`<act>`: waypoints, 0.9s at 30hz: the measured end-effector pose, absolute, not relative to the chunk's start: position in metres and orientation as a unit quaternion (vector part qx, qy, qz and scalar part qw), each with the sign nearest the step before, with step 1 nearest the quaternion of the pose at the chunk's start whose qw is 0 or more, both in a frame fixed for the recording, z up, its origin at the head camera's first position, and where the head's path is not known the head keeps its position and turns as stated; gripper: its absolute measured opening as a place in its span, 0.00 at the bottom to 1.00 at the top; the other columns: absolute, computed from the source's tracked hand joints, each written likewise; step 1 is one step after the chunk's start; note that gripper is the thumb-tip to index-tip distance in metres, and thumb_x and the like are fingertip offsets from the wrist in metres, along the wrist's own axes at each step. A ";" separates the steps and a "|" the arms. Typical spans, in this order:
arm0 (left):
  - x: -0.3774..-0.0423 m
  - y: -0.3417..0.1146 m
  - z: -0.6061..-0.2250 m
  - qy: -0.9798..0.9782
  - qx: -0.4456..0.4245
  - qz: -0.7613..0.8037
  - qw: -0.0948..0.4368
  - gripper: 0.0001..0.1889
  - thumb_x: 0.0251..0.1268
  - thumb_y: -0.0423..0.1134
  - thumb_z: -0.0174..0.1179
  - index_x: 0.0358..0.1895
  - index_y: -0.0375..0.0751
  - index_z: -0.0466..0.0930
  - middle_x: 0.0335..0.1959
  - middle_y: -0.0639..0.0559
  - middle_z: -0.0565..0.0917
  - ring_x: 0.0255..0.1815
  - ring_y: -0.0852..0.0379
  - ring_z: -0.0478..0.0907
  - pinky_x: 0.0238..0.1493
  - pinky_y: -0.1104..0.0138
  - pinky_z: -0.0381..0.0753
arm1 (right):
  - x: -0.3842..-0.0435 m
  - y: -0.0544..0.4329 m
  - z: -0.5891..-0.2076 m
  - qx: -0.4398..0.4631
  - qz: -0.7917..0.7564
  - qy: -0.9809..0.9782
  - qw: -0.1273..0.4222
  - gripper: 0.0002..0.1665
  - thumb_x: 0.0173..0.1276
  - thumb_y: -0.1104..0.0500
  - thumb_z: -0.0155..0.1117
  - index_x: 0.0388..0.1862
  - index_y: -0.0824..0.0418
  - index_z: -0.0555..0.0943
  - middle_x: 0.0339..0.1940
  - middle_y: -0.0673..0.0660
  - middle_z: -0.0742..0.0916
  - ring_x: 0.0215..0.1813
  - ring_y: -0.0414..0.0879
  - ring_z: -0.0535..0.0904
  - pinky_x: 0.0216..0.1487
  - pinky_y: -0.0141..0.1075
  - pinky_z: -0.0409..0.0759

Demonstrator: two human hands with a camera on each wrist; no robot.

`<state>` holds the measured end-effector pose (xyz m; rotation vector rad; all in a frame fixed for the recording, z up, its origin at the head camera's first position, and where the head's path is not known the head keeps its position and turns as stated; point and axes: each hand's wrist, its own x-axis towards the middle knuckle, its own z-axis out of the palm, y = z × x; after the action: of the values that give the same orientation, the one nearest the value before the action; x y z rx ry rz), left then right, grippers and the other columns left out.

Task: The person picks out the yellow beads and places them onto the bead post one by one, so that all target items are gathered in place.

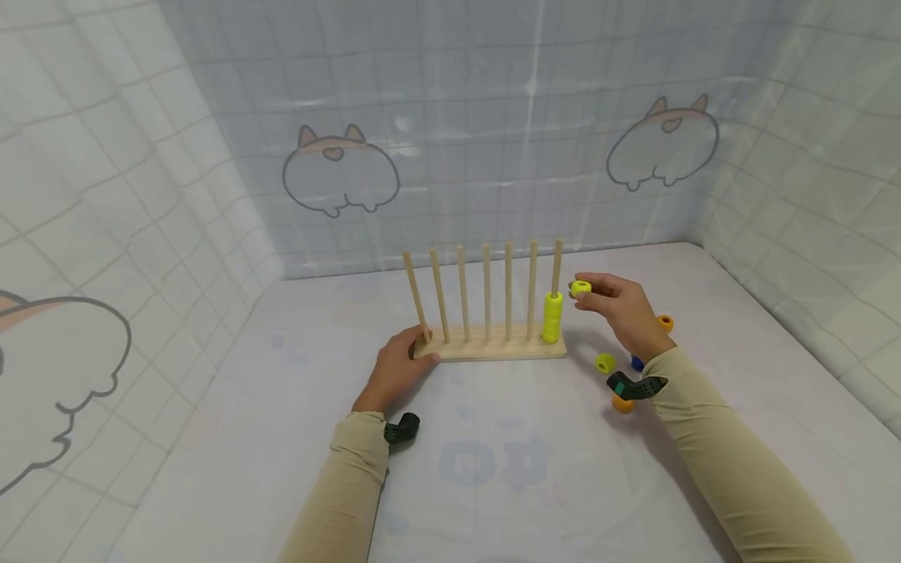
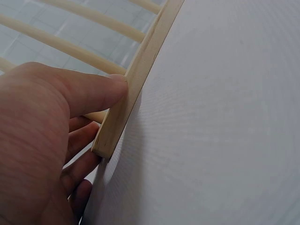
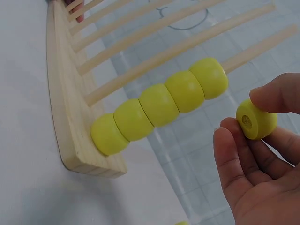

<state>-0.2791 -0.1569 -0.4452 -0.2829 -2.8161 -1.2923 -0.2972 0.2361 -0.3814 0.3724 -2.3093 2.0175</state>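
Observation:
A wooden peg rack [image 1: 493,352] with several upright pegs stands on the table. Several yellow beads [image 3: 159,105] are stacked on its rightmost peg, whose upper part stays bare. With thumb and fingers my left hand [image 1: 397,367] grips the left end of the base; in the left wrist view the thumb lies on the base's front edge [image 2: 129,89]. My right hand [image 1: 622,309] pinches a loose yellow bead [image 3: 257,119] between thumb and fingers, just right of that peg near the stack's top. The bead's hole shows in the right wrist view.
On the table right of the rack lie a yellow bead [image 1: 604,363], a blue bead [image 1: 637,363] partly behind the right wrist, and orange beads [image 1: 665,322], one of them beneath the right wrist strap. A cloth wall [image 1: 493,156] with cartoon prints rises behind the rack.

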 end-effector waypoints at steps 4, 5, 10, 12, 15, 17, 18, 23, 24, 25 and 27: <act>-0.279 -0.157 -0.445 -0.906 -0.090 -0.413 0.014 0.29 0.69 0.44 0.64 0.71 0.44 0.71 0.73 0.43 0.69 0.75 0.43 0.62 0.72 0.49 0.63 | -0.299 0.233 -0.381 0.121 0.662 -0.739 0.028 0.31 0.74 0.60 0.63 0.72 0.69 0.70 0.64 0.71 0.77 0.55 0.45 0.81 0.56 0.31 0.80; -0.280 -0.157 -0.445 -0.906 -0.090 -0.413 0.014 0.29 0.69 0.45 0.64 0.72 0.44 0.71 0.73 0.43 0.69 0.75 0.43 0.62 0.72 0.49 0.63 | -0.298 0.233 -0.380 0.122 0.661 -0.740 0.029 0.31 0.73 0.60 0.63 0.72 0.69 0.70 0.64 0.71 0.77 0.56 0.46 0.81 0.56 0.31 0.80; -0.282 -0.158 -0.447 -0.906 -0.090 -0.414 0.013 0.30 0.68 0.44 0.65 0.72 0.44 0.71 0.73 0.43 0.69 0.75 0.43 0.62 0.72 0.49 0.63 | -0.298 0.233 -0.377 0.127 0.658 -0.741 0.039 0.29 0.73 0.58 0.65 0.69 0.67 0.73 0.62 0.69 0.79 0.58 0.52 0.80 0.57 0.33 0.80; -0.282 -0.158 -0.448 -0.906 -0.090 -0.412 0.013 0.30 0.68 0.45 0.65 0.71 0.44 0.71 0.73 0.43 0.69 0.75 0.43 0.62 0.72 0.49 0.63 | -0.298 0.232 -0.375 0.131 0.659 -0.739 0.045 0.29 0.73 0.58 0.65 0.69 0.67 0.74 0.62 0.68 0.80 0.59 0.53 0.79 0.57 0.33 0.80; -0.282 -0.158 -0.448 -0.907 -0.089 -0.411 0.012 0.29 0.68 0.45 0.65 0.71 0.45 0.71 0.73 0.44 0.69 0.74 0.44 0.62 0.72 0.50 0.63 | -0.298 0.231 -0.372 0.130 0.663 -0.736 0.050 0.27 0.73 0.59 0.65 0.68 0.66 0.75 0.61 0.68 0.80 0.58 0.52 0.80 0.56 0.32 0.80; -0.283 -0.158 -0.449 -0.908 -0.089 -0.410 0.012 0.29 0.68 0.45 0.65 0.71 0.45 0.72 0.73 0.44 0.69 0.74 0.43 0.62 0.72 0.49 0.64 | -0.299 0.230 -0.371 0.130 0.666 -0.733 0.051 0.27 0.73 0.60 0.65 0.68 0.67 0.75 0.61 0.69 0.80 0.57 0.51 0.80 0.56 0.32 0.80; -0.283 -0.158 -0.449 -0.908 -0.089 -0.410 0.013 0.29 0.68 0.45 0.65 0.71 0.45 0.72 0.73 0.44 0.69 0.74 0.43 0.62 0.71 0.50 0.64 | -0.299 0.229 -0.370 0.128 0.668 -0.731 0.050 0.26 0.73 0.60 0.64 0.68 0.67 0.75 0.61 0.69 0.79 0.57 0.51 0.81 0.56 0.32 0.80; -0.283 -0.158 -0.449 -0.909 -0.089 -0.408 0.014 0.29 0.68 0.45 0.65 0.70 0.44 0.72 0.72 0.43 0.69 0.74 0.43 0.63 0.71 0.49 0.65 | -0.299 0.226 -0.365 0.129 0.673 -0.727 0.049 0.25 0.73 0.62 0.63 0.67 0.68 0.75 0.61 0.71 0.79 0.55 0.49 0.81 0.56 0.33 0.80; -0.283 -0.158 -0.449 -0.909 -0.089 -0.407 0.015 0.29 0.68 0.45 0.65 0.71 0.44 0.72 0.72 0.43 0.69 0.74 0.43 0.63 0.71 0.49 0.64 | -0.298 0.226 -0.364 0.130 0.671 -0.728 0.050 0.26 0.73 0.61 0.63 0.67 0.68 0.75 0.60 0.71 0.79 0.55 0.49 0.81 0.56 0.33 0.80; -0.283 -0.158 -0.449 -0.909 -0.089 -0.407 0.015 0.29 0.68 0.45 0.65 0.71 0.44 0.72 0.72 0.43 0.69 0.74 0.43 0.63 0.71 0.49 0.64 | -0.298 0.226 -0.363 0.131 0.669 -0.730 0.052 0.26 0.73 0.61 0.63 0.67 0.68 0.75 0.60 0.71 0.79 0.54 0.48 0.82 0.56 0.32 0.80; -0.282 -0.158 -0.449 -0.908 -0.089 -0.408 0.015 0.29 0.68 0.45 0.65 0.70 0.44 0.72 0.72 0.43 0.69 0.74 0.43 0.63 0.71 0.49 0.64 | -0.298 0.225 -0.361 0.134 0.664 -0.733 0.057 0.26 0.73 0.60 0.64 0.67 0.67 0.75 0.59 0.70 0.80 0.53 0.47 0.82 0.56 0.32 0.80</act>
<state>-0.2825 -0.1583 -0.4485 -0.2776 -2.8260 -1.2704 -0.2976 0.2252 -0.3610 0.4067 -2.2228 2.0139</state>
